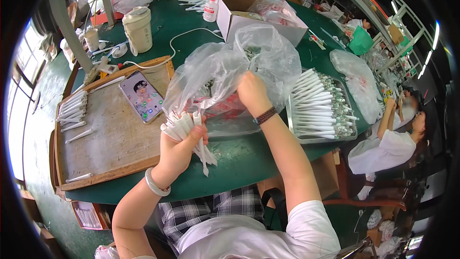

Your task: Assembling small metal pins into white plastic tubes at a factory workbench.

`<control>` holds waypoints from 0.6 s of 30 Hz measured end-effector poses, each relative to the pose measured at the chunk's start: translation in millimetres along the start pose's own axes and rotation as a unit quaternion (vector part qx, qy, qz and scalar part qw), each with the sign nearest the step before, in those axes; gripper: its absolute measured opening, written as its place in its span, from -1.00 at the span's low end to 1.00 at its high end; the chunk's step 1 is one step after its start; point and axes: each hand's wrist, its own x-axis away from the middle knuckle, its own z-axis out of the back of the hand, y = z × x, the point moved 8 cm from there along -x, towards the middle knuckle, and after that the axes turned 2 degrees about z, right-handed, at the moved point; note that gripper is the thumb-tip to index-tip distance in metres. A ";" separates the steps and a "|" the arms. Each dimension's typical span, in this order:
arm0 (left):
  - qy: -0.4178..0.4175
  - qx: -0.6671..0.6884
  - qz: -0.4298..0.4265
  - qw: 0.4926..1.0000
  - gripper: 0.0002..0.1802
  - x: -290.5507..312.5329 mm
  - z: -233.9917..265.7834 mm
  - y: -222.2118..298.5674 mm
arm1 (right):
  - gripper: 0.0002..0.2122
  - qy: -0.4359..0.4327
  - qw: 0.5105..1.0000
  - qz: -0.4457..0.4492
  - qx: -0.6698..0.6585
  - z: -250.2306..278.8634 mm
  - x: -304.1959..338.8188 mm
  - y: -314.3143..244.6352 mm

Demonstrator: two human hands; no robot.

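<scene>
My left hand (179, 148) is closed around a bundle of white tapered plastic tubes (181, 127), their ends pointing up and down out of the fist. Just right of it lies a large clear plastic bag (206, 62), bunched and open, with small metallic pieces and red print showing through. At the bag's mouth is my right hand (252, 91), its fingers curled and partly hidden; what they pinch, if anything, does not show. Beside that wrist, a metal tray (316, 140) holds rows of white tubes with metallic tips (318, 108).
A wooden-framed board (110, 144) at left carries a phone (141, 97) and several white tubes (74, 108). Behind stand a lidded cup (138, 31), a glue bottle (210, 8) and an open box (235, 19). Co-workers sit across and at right (383, 151).
</scene>
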 end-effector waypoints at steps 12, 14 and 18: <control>0.016 0.011 -0.006 1.000 -0.78 -1.3 6.2 2.6 | -0.95 0.050 0.889 -0.019 -0.454 120.9 35.2 -34.6; 0.032 -0.005 -0.007 0.999 -0.77 0.2 5.7 5.1 | -0.92 -0.079 0.809 0.020 -0.582 111.7 46.3 -67.5; 0.017 -0.068 -0.034 0.997 -0.77 -0.7 -0.9 7.2 | -0.85 -0.119 0.746 -0.001 -0.655 99.1 59.2 -88.4</control>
